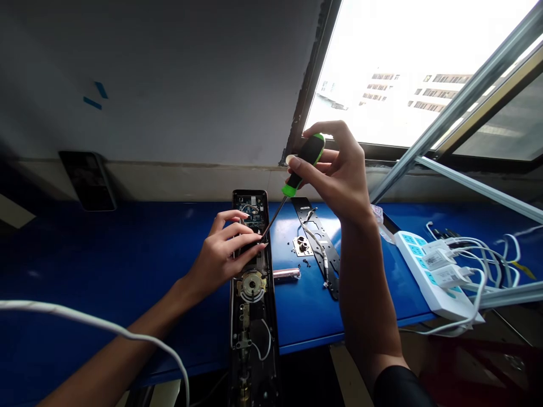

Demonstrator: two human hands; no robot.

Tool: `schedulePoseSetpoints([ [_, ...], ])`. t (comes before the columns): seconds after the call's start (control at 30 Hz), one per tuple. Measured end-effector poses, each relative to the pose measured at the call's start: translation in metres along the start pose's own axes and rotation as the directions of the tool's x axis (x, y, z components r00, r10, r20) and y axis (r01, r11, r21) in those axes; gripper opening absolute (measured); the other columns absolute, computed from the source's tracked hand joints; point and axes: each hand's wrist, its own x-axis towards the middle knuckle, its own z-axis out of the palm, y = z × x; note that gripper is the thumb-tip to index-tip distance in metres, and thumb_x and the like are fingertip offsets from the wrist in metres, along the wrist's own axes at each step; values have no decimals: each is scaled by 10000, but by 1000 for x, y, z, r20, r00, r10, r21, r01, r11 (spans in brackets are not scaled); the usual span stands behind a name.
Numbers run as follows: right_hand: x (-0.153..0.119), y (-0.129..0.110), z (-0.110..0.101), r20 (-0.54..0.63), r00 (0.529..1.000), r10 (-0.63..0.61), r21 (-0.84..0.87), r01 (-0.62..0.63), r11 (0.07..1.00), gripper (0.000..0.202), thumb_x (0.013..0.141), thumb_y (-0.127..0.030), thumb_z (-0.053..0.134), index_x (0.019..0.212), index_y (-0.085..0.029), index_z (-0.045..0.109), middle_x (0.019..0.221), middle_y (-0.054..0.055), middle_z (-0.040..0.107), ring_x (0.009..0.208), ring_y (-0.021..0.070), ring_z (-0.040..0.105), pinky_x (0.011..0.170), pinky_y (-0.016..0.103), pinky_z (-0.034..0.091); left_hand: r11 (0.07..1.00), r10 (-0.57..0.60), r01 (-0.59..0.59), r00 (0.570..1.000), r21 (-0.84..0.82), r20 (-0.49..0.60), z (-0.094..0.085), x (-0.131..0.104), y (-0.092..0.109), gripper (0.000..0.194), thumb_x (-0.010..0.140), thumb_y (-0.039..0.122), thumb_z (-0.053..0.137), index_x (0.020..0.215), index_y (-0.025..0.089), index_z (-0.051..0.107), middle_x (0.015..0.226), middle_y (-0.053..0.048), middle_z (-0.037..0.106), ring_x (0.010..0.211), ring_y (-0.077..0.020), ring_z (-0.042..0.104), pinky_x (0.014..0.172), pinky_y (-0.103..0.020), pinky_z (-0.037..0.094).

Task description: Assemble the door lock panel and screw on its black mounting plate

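Gripping screwdriver (306,160): right hand (343,176). Left hand (224,246) touching opened device (253,286), grasp unclear.

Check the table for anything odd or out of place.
Small dark pieces, likely screws, lie scattered beside the square metal plate, easily lost; the open black housing overhangs the near edge of the blue table, an awkward perch.
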Motion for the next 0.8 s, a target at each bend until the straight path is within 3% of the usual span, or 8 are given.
schedulePoseSetpoints([
  [0.4, -1, -3, 3, -39, 999, -22, 33, 23, 999, 428, 872, -466, 822, 1195, -350, 566, 882, -21, 669, 761, 205, 783, 665, 373, 681, 998, -65, 65, 998, 1, -26, -2, 0, -1, 113, 877, 124, 824, 940, 191, 758, 853, -40, 764, 1122, -268, 603, 944, -417, 555],
  [0.63, -1, -5, 5, 35, 998, -42, 52, 40, 998, 572, 853, -560, 803, 1305, -343, 526, 933, -17, 664, 823, 206, 774, 730, 389, 709, 993, -114, 113, 993, -43, -19, -4, 0, -2, 138, 837, 159, 874, 897, 205, 759, 825, -22, 768, 1105, -258, 594, 965, -416, 520],
  [0.8, -3, -7, 6, 52, 996, -79, 23, 78, 997, 575, 837, -524, 827, 1302, -356, 533, 970, -18, 670, 878, 199, 764, 733, 363, 704, 988, -139, 139, 990, -63, 9, -5, 1, -2, 153, 820, 205, 895, 838, 211, 744, 795, -14, 761, 1090, -260, 595, 953, -416, 517],
])
